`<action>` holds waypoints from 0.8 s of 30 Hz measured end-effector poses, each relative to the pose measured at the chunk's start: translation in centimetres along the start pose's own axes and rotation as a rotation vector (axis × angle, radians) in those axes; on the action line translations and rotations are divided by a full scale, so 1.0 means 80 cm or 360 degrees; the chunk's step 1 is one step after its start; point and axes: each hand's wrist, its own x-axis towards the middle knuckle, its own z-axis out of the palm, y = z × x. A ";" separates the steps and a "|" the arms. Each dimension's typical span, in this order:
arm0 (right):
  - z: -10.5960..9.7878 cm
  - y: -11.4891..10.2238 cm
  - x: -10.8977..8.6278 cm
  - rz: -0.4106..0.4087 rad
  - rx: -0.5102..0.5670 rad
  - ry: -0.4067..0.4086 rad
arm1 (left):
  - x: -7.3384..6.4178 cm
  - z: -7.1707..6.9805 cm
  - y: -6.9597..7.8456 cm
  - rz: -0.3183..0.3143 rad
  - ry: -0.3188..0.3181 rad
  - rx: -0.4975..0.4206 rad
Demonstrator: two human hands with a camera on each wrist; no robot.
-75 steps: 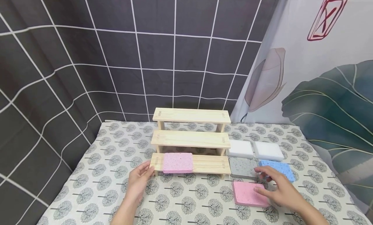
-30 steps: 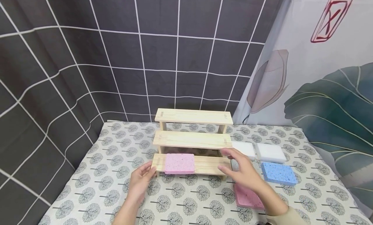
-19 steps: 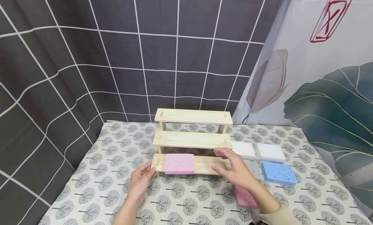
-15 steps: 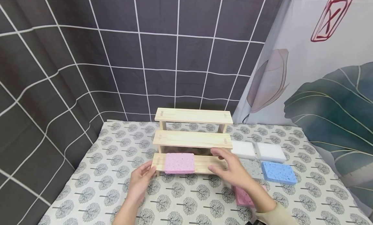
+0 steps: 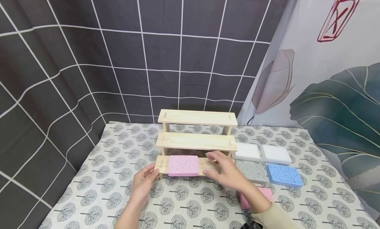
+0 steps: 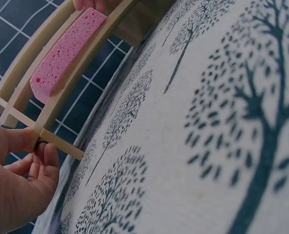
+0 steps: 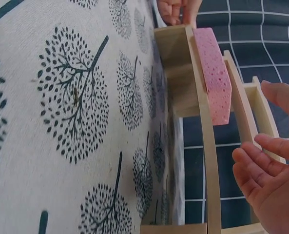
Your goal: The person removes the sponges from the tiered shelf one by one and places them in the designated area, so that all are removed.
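A light pink sponge [image 5: 183,165] lies flat on the lowest board of a three-tier wooden rack [image 5: 196,141], left of the board's middle. My left hand [image 5: 142,182] pinches that board's left end; the left wrist view shows the thumb [image 6: 22,139] on top and fingers curled beneath. Over the right part of the same board hovers my right hand [image 5: 227,171], thumb and fingers spread and bent a little. Between them and the sponge [image 7: 213,73] the right wrist view shows a gap. My right forearm partly covers a darker pink sponge [image 5: 265,193] on the table.
Right of the rack lie a grey sponge [image 5: 252,171], a blue sponge [image 5: 284,175] and two white sponges, one nearer the rack [image 5: 247,152] and another [image 5: 276,154] beside it. A tree-print cloth [image 5: 98,189] covers the table. A dark checked curtain [image 5: 160,54] hangs behind.
My right hand has moved left from above the darker pink sponge to over the lowest board, closer to the light pink sponge. My left hand has kept its hold on the rack.
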 end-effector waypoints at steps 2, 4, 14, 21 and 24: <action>0.003 -0.001 0.003 -0.0013 -0.0014 -0.0015 | 0.000 0.000 0.000 0.0000 0.0001 -0.0001; 0.006 -0.001 0.006 -0.0023 -0.0013 -0.0037 | 0.001 0.000 0.000 -0.0001 0.0004 0.0001; 0.019 -0.008 0.017 -0.0029 -0.0038 -0.0128 | 0.000 0.000 0.002 0.0005 0.0009 0.0001; 0.029 -0.012 0.024 0.0024 -0.0054 -0.0191 | 0.001 0.000 0.001 0.0004 0.0015 0.0017; 0.032 -0.013 0.025 0.0038 -0.0093 -0.0201 | 0.001 0.000 0.000 0.0014 0.0006 0.0022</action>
